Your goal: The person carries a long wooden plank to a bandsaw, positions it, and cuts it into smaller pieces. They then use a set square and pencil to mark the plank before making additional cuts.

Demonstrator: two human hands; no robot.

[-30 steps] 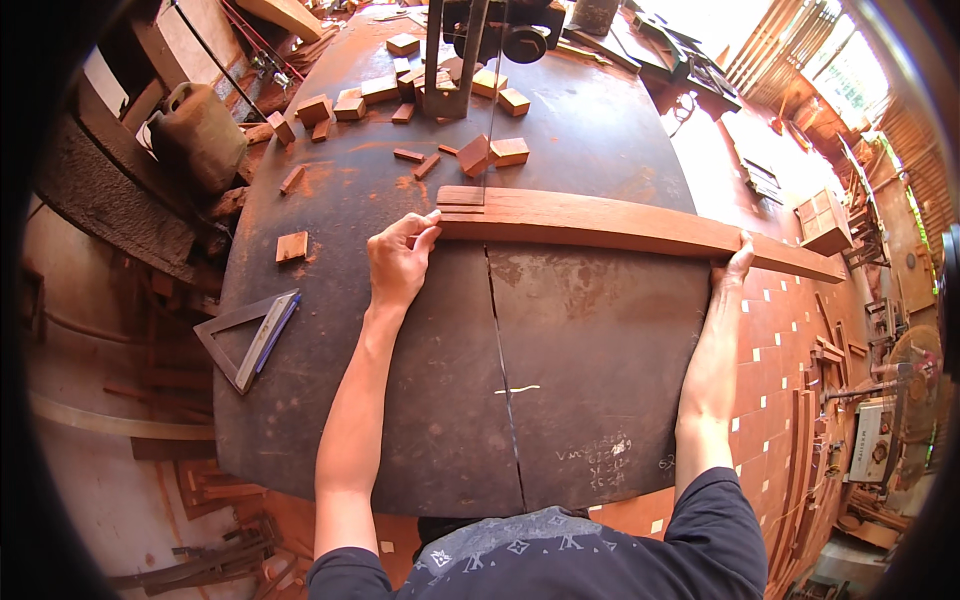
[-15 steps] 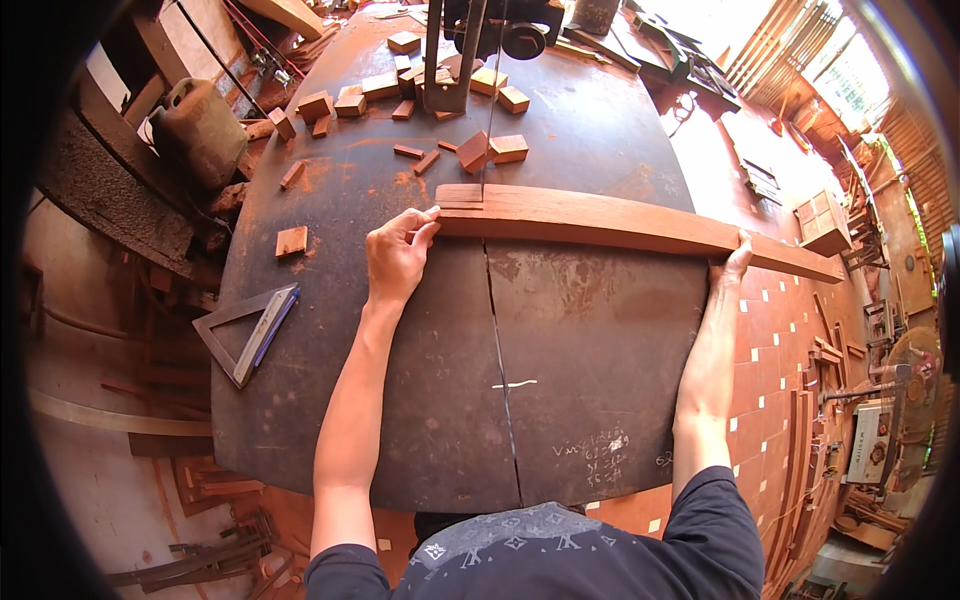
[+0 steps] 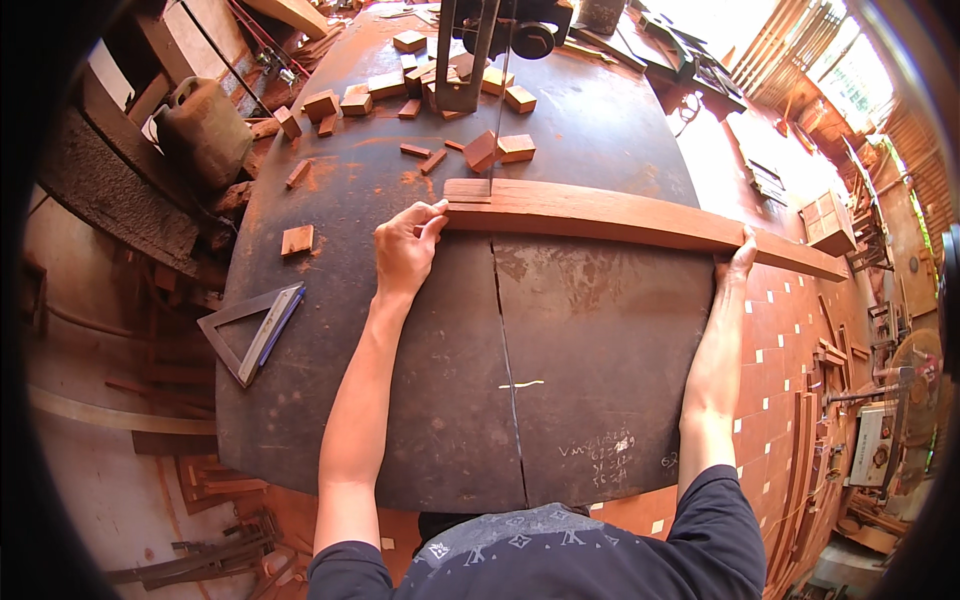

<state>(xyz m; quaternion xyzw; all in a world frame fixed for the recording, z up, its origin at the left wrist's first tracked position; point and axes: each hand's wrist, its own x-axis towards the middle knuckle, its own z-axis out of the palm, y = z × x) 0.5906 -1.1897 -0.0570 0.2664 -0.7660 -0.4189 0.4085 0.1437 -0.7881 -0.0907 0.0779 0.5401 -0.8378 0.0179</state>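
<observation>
A long reddish-brown wooden beam (image 3: 600, 217) lies across the dark saw table, its right part reaching past the table's edge. The thin bandsaw blade (image 3: 496, 150) meets the beam near its left end, where a cut line runs from the blade to that end. My left hand (image 3: 405, 250) is closed on the beam's left end, fingertips pinching its near corner. Farther right, my right hand (image 3: 737, 256) grips the beam from the near side at the table's right edge, thumb on top; its other fingers are partly hidden.
Behind the beam, several small wood blocks (image 3: 517, 148) lie around the saw's guide post (image 3: 462, 80). A triangular square (image 3: 255, 335) and a single flat block (image 3: 297, 240) rest on the left of the table (image 3: 440, 400). A dirty jerrycan (image 3: 205, 130) stands beyond the left edge.
The view has shifted slightly, so everything sits a little farther right. Both hands keep their hold, and I see no clear movement of the beam against the blade.
</observation>
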